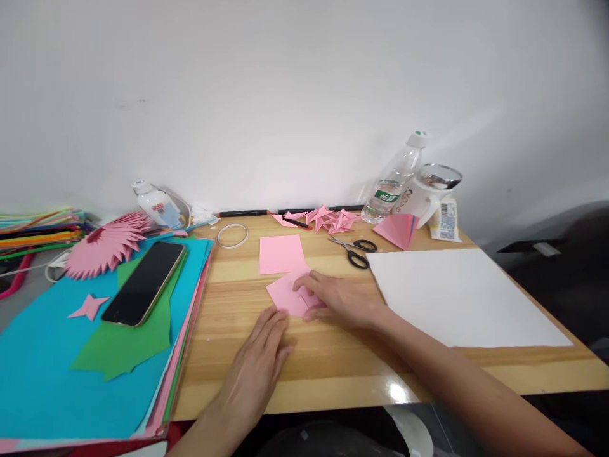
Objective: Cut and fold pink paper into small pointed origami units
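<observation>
A small pink paper piece (288, 295) lies on the wooden table (333, 362), partly folded. My right hand (335, 297) rests flat on its right side, fingertips pressing the paper. My left hand (259, 355) lies flat on the table just below the piece, fingertips near its lower left edge. A flat pink paper square (280, 253) lies just behind it.
Black scissors (354, 249) and folded pink pieces (330, 219) lie behind. A large white sheet (461, 298) covers the right. At left, a phone (144, 282) rests on stacked coloured paper (52, 362) beside a pink pleated fan (108, 243). Bottles (392, 181) stand by the wall.
</observation>
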Motion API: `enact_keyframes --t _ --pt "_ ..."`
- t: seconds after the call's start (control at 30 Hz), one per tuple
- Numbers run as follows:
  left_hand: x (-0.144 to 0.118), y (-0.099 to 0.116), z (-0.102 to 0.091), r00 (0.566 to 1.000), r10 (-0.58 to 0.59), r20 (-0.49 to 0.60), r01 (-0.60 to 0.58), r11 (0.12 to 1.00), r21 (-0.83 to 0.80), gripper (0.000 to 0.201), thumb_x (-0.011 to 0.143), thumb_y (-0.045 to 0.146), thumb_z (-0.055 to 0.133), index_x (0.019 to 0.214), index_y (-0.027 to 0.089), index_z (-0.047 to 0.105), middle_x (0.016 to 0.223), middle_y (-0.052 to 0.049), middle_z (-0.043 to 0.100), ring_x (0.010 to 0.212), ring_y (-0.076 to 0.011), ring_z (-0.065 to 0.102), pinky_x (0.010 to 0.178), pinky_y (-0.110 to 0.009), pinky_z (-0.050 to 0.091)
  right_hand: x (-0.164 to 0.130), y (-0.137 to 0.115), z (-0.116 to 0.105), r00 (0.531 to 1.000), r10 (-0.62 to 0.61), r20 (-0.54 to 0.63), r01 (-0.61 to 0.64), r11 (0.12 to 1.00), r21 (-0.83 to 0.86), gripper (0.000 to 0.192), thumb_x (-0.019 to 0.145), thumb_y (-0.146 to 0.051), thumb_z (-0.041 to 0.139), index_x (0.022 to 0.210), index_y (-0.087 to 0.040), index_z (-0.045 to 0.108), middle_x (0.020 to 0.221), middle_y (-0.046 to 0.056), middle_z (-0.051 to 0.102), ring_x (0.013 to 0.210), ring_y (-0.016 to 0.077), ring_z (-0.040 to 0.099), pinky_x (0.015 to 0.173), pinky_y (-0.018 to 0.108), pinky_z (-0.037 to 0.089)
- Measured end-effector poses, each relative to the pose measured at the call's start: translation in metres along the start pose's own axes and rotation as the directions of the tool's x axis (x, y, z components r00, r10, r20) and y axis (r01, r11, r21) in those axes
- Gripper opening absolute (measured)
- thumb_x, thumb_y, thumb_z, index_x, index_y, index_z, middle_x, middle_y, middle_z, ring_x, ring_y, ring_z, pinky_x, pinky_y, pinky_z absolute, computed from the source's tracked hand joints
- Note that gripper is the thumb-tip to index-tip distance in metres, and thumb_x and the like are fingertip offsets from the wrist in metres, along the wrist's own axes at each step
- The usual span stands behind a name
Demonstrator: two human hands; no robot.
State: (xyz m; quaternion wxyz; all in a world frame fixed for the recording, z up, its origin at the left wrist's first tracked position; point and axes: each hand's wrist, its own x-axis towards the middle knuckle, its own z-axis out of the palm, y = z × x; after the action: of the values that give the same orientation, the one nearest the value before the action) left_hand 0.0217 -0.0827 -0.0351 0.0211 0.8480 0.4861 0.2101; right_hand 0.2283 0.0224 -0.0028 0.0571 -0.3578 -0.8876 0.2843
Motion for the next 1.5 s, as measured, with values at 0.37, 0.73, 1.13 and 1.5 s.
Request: enact_keyframes --t 0.37,0.73,1.13,1.5 --pt "0.007 0.012 0.009 1.0 0.027 0.015 -0.031 0.952 0.305 0.035 0.094 0.033 0.039 0.116 0.01 0.055 0.116 -0.019 0.062 0.115 -0.0331 0.055 0.089 -0.051 0.049 0.003 0.013 0.006 0.992 -0.122 -0.039 0.119 0.99 -0.07 0.034 0.081 -0.045 0.063 0.1 -0.018 0.055 0.099 0.006 0.053 0.084 0.0195 0.055 0.069 0.029 0.042" --pt "0.02 0.015 0.016 0.985 0.151 0.085 -0.17 0.937 0.307 0.037 0.095 0.032 0.036 0.117 0.008 0.055 0.116 -0.016 0.063 0.115 -0.0296 0.055 0.095 -0.044 0.047 -0.003 0.017 0.009 0.971 -0.095 -0.218 0.123 0.985 0.118 0.029 0.077 -0.036 0.069 0.094 -0.017 0.055 0.088 0.003 0.057 0.072 0.0153 0.054 0.063 0.026 0.042" --pt "0.015 0.004 0.006 0.996 0.067 -0.063 -0.063 0.996 0.062 0.034 0.092 0.038 0.043 0.111 0.013 0.055 0.117 -0.018 0.058 0.114 -0.0304 0.055 0.089 -0.045 0.053 -0.016 0.012 -0.012 0.94 -0.33 -0.091 0.335 0.941 0.048 0.034 0.064 0.004 0.06 0.091 -0.017 0.061 0.098 0.007 0.054 0.094 0.0204 0.045 0.078 0.031 0.044" --pt "0.017 -0.006 0.001 0.987 0.129 -0.093 -0.121 0.989 0.082 0.027 0.093 0.025 0.044 0.107 0.011 0.061 0.116 -0.019 0.058 0.113 -0.0296 0.055 0.091 -0.048 0.052 -0.017 0.007 -0.015 0.908 -0.411 -0.083 0.407 0.911 -0.062 0.004 0.082 -0.019 0.065 0.079 -0.02 0.067 0.092 0.004 0.061 0.096 0.0193 0.048 0.084 0.035 0.036"
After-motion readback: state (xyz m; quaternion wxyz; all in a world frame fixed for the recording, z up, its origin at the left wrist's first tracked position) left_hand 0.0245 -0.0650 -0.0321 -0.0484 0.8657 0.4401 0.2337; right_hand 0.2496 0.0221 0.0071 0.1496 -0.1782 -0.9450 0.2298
